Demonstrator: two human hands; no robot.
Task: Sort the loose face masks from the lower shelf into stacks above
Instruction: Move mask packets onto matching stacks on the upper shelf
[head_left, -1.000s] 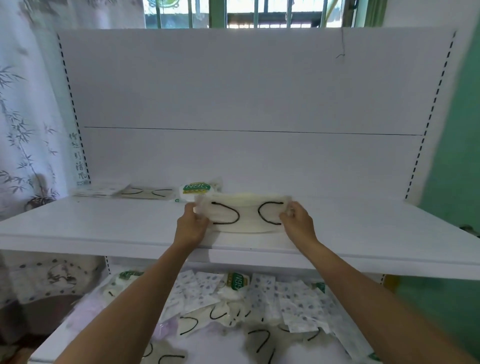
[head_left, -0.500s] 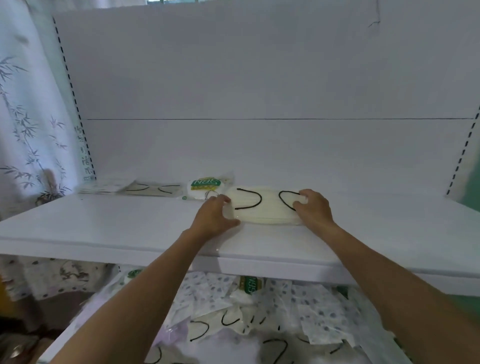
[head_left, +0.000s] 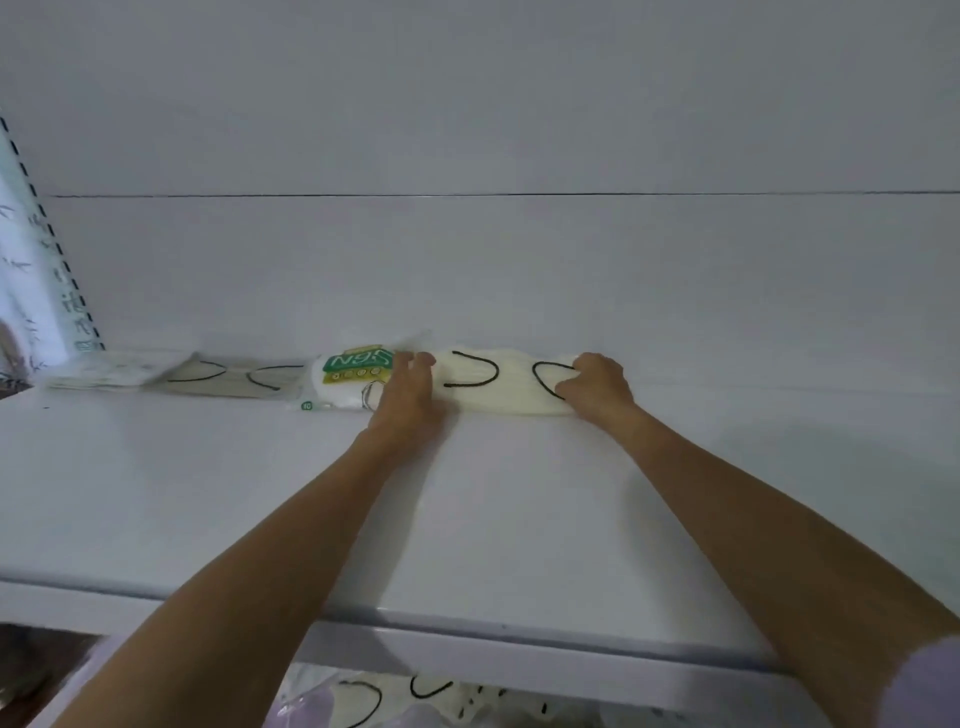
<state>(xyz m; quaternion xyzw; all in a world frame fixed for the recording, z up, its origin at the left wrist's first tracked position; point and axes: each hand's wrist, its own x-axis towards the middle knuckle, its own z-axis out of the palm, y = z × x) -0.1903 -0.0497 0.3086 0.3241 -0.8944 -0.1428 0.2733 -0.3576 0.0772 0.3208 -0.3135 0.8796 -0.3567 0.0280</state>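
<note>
Sliding the cream mask stack home against the back wall is the step in hand, so keep it square. Your left hand lies over its left end with fingers stretched forward, and your right hand curls its fingers round the right end. Press down evenly so the layers do not fan. Stop before the stack rides over the green-labelled pack, which it already touches. Tuck the black ear loops flat before letting go. Plenty of loose masks wait on the lower shelf.

A second ago you held the stack near the front of the upper shelf. Now it sits at the back, in line with the pack, and your arms reach much deeper.
</note>
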